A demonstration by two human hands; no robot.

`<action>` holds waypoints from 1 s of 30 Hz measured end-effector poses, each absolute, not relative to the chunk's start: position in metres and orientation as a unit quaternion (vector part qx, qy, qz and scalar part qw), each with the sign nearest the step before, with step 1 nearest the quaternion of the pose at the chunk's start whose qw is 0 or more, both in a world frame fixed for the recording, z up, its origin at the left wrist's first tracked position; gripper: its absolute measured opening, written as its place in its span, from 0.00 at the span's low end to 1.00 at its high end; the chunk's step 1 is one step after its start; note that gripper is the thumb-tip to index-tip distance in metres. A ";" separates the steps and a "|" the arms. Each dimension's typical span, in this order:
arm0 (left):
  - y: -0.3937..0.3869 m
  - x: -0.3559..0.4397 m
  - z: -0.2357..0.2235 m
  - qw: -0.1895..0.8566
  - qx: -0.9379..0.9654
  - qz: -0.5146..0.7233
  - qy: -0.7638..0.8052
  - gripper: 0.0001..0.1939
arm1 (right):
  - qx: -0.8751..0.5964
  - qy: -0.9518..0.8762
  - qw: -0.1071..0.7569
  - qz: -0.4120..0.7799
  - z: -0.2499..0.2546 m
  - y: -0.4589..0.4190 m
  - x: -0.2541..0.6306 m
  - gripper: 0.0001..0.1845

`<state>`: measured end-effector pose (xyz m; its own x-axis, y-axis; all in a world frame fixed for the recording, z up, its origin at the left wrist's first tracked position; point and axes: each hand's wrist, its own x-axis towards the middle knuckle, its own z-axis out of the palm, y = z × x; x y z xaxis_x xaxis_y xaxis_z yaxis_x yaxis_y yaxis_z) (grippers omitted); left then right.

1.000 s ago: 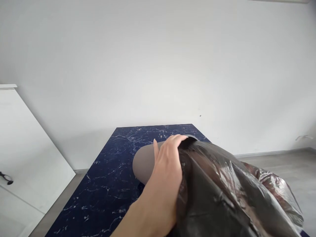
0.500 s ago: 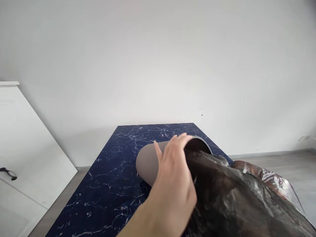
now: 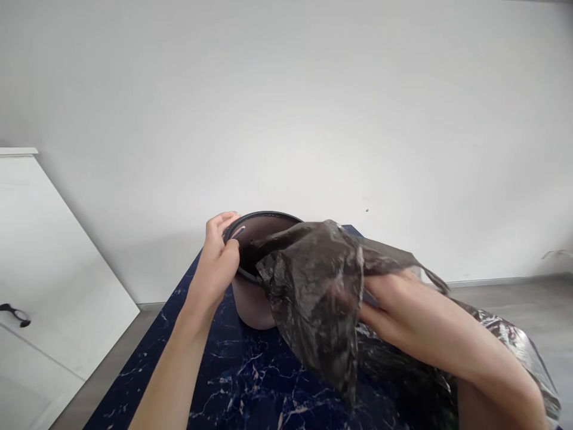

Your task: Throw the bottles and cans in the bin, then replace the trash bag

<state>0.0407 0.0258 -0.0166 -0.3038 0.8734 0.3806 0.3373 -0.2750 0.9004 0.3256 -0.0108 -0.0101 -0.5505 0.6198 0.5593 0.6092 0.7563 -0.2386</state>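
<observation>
A grey-brown bin (image 3: 255,307) with a dark rim stands tilted on the blue marbled table, its opening facing up and to the right. My left hand (image 3: 218,254) is closed on the left side of the rim, with the thumb on the near side. A thin dark plastic bag (image 3: 313,275) hangs over the right part of the rim, and some of it lies in the opening. On the right, my right hand (image 3: 389,298) is closed on the bag. Its fingertips show only dimly through the plastic, and the hand is smeared by motion.
The marbled table (image 3: 250,382) stands against a white wall (image 3: 286,119). More of the crumpled plastic (image 3: 505,328) spreads over its right side. At the left is a white cabinet (image 3: 54,269) with a dark handle (image 3: 15,313). Grey floor (image 3: 528,292) shows at the right.
The bin has turned from lying on its side to more upright. My left hand has gone from its side to the rim. My right hand has come into view with the bag, now bunched higher.
</observation>
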 end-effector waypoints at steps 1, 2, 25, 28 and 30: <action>0.027 0.037 -0.016 0.240 0.530 0.584 0.566 0.31 | -0.338 -0.884 0.324 0.015 -0.006 -0.012 0.323 0.16; 0.029 0.035 -0.016 0.249 0.521 0.581 0.574 0.31 | -0.327 -0.884 0.333 0.020 -0.003 -0.014 0.322 0.16; -0.035 0.096 0.009 -0.029 0.712 0.621 0.325 0.14 | -0.312 -0.893 0.309 0.094 -0.012 -0.015 0.302 0.45; -0.041 0.100 0.012 -0.016 0.826 0.515 0.226 0.14 | -0.278 -0.905 0.295 0.127 -0.008 -0.012 0.307 0.34; -0.037 0.097 0.010 -0.053 0.856 0.467 0.218 0.10 | -0.287 -0.901 0.300 0.128 -0.007 -0.007 0.314 0.28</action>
<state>0.0974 -0.0368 0.0102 0.4697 0.3239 0.8213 0.4220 -0.8995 0.1133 0.3143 -0.0067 -0.0067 -0.6557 0.5936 0.4665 0.4397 0.8026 -0.4032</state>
